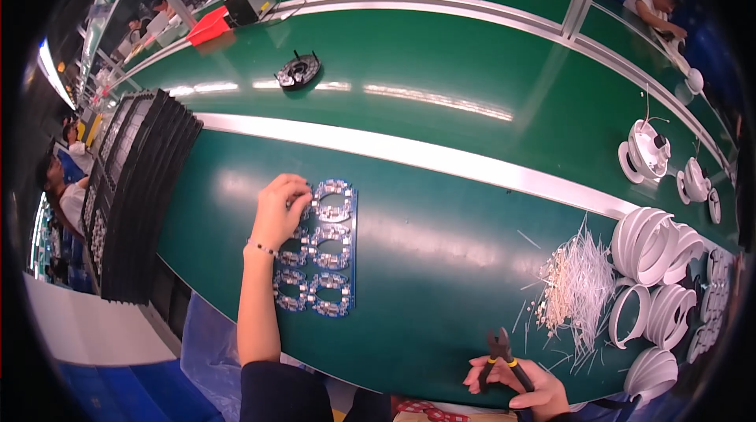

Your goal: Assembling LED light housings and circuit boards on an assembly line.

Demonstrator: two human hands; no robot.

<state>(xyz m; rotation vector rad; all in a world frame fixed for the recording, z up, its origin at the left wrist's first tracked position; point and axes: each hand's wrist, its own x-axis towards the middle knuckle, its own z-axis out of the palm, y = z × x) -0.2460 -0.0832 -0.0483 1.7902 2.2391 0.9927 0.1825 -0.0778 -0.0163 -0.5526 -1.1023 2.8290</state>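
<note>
A blue panel of ring-shaped circuit boards [334, 258] lies on the green work table, left of the middle. My left hand [282, 205] is over its far left corner, fingers bent and thumb drawn in as a pinch. Whatever sits between those fingertips is hidden, and the hand covers part of the boards there. At the near edge, my right hand [535, 390] holds a pair of cutting pliers [504, 363] with dark yellow-marked handles, jaws pointing away from me. Its fingers wrap around the handles.
Right of the middle lies a pile of thin white strips [583, 292] with small cream connectors [556, 288]. White plastic rings [642, 245] stand beyond it. Black trays [146, 194] are stacked at left. A conveyor [378, 68] carries a round black part [298, 72] and white housings [647, 150]. Other people sit farther off.
</note>
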